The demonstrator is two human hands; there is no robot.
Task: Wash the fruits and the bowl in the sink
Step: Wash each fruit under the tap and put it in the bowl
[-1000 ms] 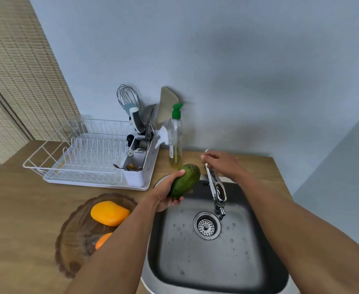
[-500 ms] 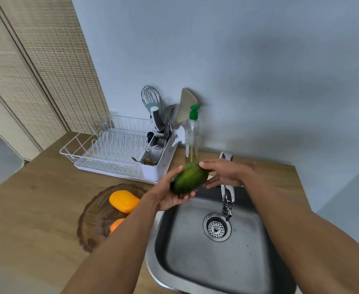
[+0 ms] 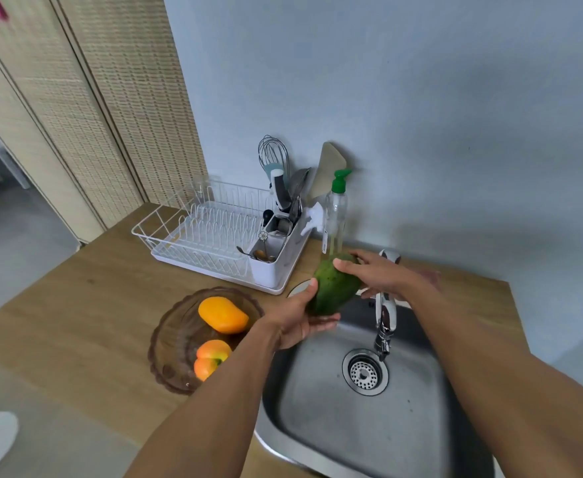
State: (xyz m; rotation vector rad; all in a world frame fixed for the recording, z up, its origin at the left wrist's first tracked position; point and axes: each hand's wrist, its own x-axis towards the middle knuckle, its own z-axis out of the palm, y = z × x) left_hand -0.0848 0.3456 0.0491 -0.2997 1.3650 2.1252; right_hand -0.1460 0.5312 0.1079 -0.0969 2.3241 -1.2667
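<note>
A green mango [image 3: 333,288] is held over the back left corner of the steel sink [image 3: 321,419]. My left hand [image 3: 298,320] cups it from below. From the right, my right hand [image 3: 378,276] lays its fingers on the fruit's upper end. The tap [image 3: 384,315] stands just right of the fruit, with no water visible from it. On the counter left of the sink, a brown glass bowl [image 3: 172,343] holds a yellow mango [image 3: 222,314] and an orange fruit [image 3: 210,358].
A white dish rack [image 3: 207,236] with a utensil holder [image 3: 276,246] stands at the back of the wooden counter [image 3: 76,319]. A soap bottle with a green pump [image 3: 335,215] is beside it, near the wall. The drain strainer [image 3: 364,372] lies in the sink's middle.
My right hand left the tap handle and came onto the green mango, which both hands now hold. The camera view has swung to the left.
</note>
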